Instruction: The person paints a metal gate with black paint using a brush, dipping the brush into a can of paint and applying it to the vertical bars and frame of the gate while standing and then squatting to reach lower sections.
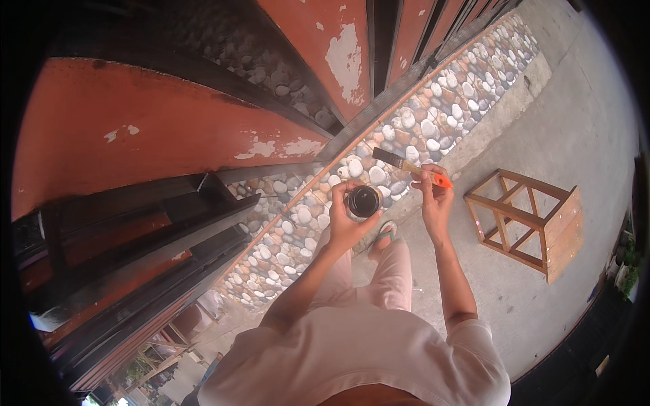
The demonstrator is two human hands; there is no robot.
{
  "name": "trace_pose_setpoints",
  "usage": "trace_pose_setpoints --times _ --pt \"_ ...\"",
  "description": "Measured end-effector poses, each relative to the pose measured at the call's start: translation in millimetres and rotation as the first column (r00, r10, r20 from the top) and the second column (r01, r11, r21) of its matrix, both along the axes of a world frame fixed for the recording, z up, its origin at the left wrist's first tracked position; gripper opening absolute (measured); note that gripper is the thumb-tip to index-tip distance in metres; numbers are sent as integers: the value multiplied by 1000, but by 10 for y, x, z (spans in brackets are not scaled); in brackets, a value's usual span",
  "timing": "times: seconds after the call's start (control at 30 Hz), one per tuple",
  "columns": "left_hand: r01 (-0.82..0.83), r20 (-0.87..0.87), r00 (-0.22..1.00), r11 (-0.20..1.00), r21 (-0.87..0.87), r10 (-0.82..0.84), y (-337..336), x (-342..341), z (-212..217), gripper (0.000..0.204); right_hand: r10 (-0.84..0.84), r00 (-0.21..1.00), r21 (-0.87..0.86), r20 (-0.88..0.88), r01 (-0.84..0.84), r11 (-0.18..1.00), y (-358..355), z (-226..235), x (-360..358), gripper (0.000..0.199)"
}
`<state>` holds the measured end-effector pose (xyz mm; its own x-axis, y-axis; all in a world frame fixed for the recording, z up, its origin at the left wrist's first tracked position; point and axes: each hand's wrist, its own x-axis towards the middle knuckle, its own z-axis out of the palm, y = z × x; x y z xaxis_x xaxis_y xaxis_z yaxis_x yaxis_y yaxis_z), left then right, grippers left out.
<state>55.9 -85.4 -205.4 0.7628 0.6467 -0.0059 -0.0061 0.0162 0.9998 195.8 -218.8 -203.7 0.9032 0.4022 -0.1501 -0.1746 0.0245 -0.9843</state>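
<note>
My left hand (345,220) is closed around a small round jar (364,201) with dark contents, its open top facing up. To the right of it and a little higher, my right hand (435,196) grips a paintbrush (406,164) by its handle, which has a bright orange-red end. The brush's dark, flat bristles point to the upper left, above the jar and apart from it. Both hands are held out in front of my body, over the pebbled strip and the concrete.
A strip of pebble-patterned ground (467,91) runs diagonally beside a reddish wall (298,40) with dark posts and peeling patches. On the concrete floor (501,304) to the right, a wooden stool (528,216) lies on its side. My sandalled foot (384,238) is below the hands.
</note>
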Motion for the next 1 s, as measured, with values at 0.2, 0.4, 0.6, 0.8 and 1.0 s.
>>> trace_pose_setpoints --times 0.2,0.4,0.6,0.8,1.0 --pt "67 -82 995 996 64 -61 327 80 -810 65 108 989 -119 99 -96 988 460 -198 206 19" --pt "113 -156 983 985 134 -92 449 333 -1912 67 164 530 -113 832 -126 985 714 -795 412 18" --pt "283 -117 956 951 127 -268 418 724 -2839 67 25 387 57 922 -199 978 795 -1374 583 19" --pt "241 -19 969 934 265 -245 525 974 -3451 68 -211 307 288 928 -230 930 989 -1655 520 20" --pt "125 40 989 955 270 -140 694 783 -3649 68 -23 -75 13 997 -131 991 1234 -1563 431 17"
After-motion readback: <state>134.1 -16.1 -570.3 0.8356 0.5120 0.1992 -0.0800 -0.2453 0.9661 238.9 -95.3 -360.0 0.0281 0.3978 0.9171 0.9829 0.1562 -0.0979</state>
